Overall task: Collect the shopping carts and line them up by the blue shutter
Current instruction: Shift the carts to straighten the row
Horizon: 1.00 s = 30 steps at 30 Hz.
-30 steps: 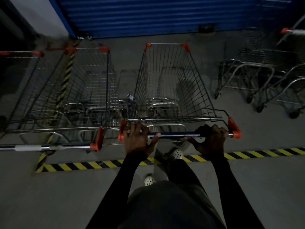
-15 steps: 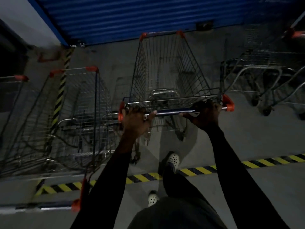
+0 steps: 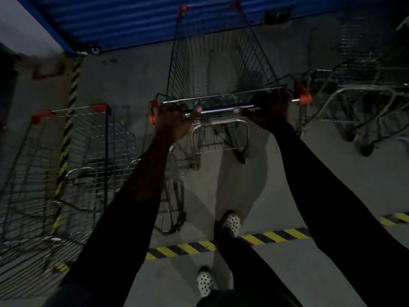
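The shopping cart (image 3: 218,63) has rolled forward; we see its front now reaching the blue shutter (image 3: 124,18). Left hand (image 3: 171,120) and right hand (image 3: 271,107) stay clenched on its handle (image 3: 221,108), past the parked cart (image 3: 73,156).

Both arms reach forward, nearly straight, in dark sleeves. The left hand (image 3: 171,120) and the right hand (image 3: 269,109) are each curled closed, knuckles up, gripping the same cart handle (image 3: 221,109), apart toward its ends
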Each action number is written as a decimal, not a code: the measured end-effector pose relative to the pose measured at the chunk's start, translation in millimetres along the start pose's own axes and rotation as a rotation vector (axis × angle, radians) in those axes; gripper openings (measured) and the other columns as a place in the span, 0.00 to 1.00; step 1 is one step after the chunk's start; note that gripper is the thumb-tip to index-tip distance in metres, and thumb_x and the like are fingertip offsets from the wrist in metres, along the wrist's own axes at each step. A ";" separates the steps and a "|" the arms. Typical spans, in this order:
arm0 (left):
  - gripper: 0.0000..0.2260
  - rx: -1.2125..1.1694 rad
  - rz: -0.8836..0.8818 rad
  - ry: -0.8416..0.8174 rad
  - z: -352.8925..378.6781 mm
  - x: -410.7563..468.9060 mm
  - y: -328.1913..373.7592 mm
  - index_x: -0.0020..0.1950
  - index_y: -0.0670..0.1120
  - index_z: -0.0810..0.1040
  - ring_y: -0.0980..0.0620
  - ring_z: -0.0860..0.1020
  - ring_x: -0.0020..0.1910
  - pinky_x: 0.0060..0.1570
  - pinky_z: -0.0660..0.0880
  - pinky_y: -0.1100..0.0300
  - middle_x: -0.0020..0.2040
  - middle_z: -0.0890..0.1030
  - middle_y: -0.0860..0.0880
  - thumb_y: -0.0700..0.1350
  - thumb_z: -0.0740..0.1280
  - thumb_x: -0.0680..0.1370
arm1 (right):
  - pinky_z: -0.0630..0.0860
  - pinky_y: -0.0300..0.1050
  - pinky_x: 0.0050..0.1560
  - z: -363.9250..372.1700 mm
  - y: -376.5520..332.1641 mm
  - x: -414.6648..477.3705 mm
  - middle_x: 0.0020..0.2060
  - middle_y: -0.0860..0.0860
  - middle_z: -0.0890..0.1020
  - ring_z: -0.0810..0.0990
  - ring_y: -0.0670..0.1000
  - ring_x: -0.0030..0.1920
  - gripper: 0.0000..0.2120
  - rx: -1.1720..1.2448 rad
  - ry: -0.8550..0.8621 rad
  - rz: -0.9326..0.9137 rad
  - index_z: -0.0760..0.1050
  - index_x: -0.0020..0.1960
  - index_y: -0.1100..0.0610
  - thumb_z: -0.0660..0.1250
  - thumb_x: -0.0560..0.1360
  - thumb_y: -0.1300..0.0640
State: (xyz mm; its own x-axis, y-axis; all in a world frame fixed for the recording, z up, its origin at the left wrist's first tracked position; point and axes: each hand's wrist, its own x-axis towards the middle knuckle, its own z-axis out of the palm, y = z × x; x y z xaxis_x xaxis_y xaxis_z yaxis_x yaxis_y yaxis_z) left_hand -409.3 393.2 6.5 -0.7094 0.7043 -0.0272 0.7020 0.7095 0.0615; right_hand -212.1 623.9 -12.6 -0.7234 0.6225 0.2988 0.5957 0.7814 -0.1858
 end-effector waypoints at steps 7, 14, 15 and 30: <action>0.36 0.009 -0.007 -0.003 -6.1 25.3 -23.9 0.62 0.57 0.83 0.52 0.72 0.72 0.78 0.46 0.42 0.64 0.82 0.55 0.76 0.45 0.76 | 0.49 0.66 0.76 -3.7 -21.3 26.0 0.62 0.54 0.83 0.71 0.62 0.73 0.47 0.030 -0.173 0.015 0.84 0.59 0.50 0.49 0.64 0.17; 0.41 0.069 -0.036 -0.022 -17.6 -17.7 -29.3 0.59 0.54 0.84 0.52 0.74 0.70 0.78 0.47 0.41 0.61 0.84 0.54 0.77 0.40 0.74 | 0.63 0.77 0.66 -7.3 -33.2 -17.5 0.48 0.56 0.87 0.82 0.65 0.56 0.40 0.029 -0.089 -0.029 0.86 0.51 0.56 0.59 0.70 0.21; 0.42 0.067 -0.039 0.000 -19.7 -29.7 -27.3 0.59 0.53 0.84 0.52 0.74 0.70 0.78 0.47 0.42 0.61 0.84 0.53 0.77 0.40 0.75 | 0.62 0.75 0.67 -10.7 -34.6 -28.3 0.49 0.56 0.87 0.82 0.65 0.57 0.40 0.033 -0.074 -0.021 0.85 0.53 0.56 0.58 0.70 0.21; 0.33 -0.014 0.057 0.114 -3.5 -264.0 -17.1 0.54 0.51 0.86 0.47 0.80 0.61 0.76 0.54 0.37 0.52 0.86 0.49 0.72 0.48 0.80 | 0.70 0.61 0.58 -66.0 -52.6 -250.7 0.40 0.50 0.83 0.82 0.61 0.50 0.30 -0.023 0.073 -0.034 0.82 0.41 0.52 0.63 0.70 0.25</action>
State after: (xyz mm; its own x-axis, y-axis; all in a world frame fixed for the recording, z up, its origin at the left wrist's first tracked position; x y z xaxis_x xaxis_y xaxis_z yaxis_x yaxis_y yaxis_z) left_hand -234.3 195.0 16.1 -0.6718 0.7352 0.0904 0.7407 0.6678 0.0738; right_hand -39.0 423.8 -16.0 -0.7162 0.5904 0.3720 0.5798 0.8001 -0.1535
